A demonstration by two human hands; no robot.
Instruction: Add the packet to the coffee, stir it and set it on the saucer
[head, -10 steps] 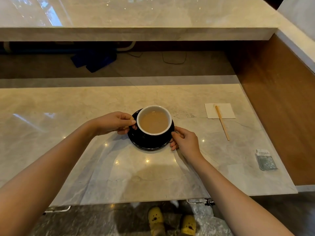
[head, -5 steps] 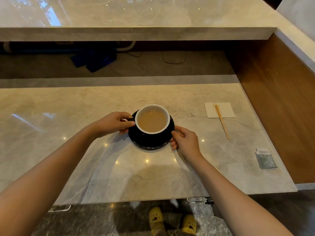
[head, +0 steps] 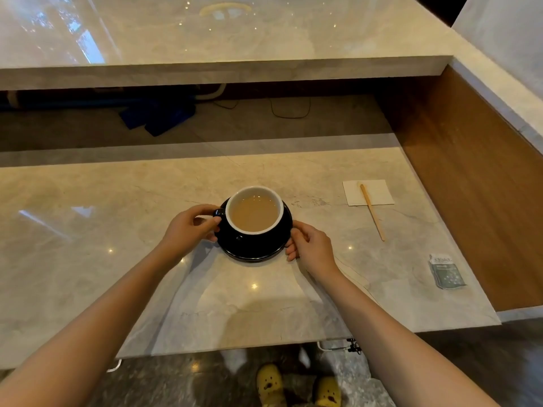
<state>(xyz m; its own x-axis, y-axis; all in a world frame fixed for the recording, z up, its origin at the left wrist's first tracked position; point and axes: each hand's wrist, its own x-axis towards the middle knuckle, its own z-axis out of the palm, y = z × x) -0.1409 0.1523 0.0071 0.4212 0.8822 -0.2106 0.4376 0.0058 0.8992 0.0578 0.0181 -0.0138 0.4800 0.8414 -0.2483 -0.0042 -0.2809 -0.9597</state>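
A dark cup [head: 254, 230] with a white inside holds light brown coffee and stands on a dark saucer [head: 264, 254] in the middle of the marble counter. My left hand [head: 191, 227] grips the cup's handle on its left side. My right hand [head: 311, 248] holds the saucer's right rim with its fingertips. A grey-green packet [head: 446, 271] lies flat near the counter's right edge, far from both hands. A wooden stir stick [head: 372, 211] rests partly on a white napkin [head: 368, 192] to the right of the cup.
The marble counter [head: 88, 245] ends at a wooden side wall [head: 476, 186] on the right. A higher marble ledge [head: 223, 39] runs across the back, with blue items and cables underneath. Yellow slippers [head: 296, 386] show on the floor below the near edge.
The cup and saucer have stayed in place. My left hand's fingers have closed further around the cup handle. The right hand has kept its hold on the saucer rim.
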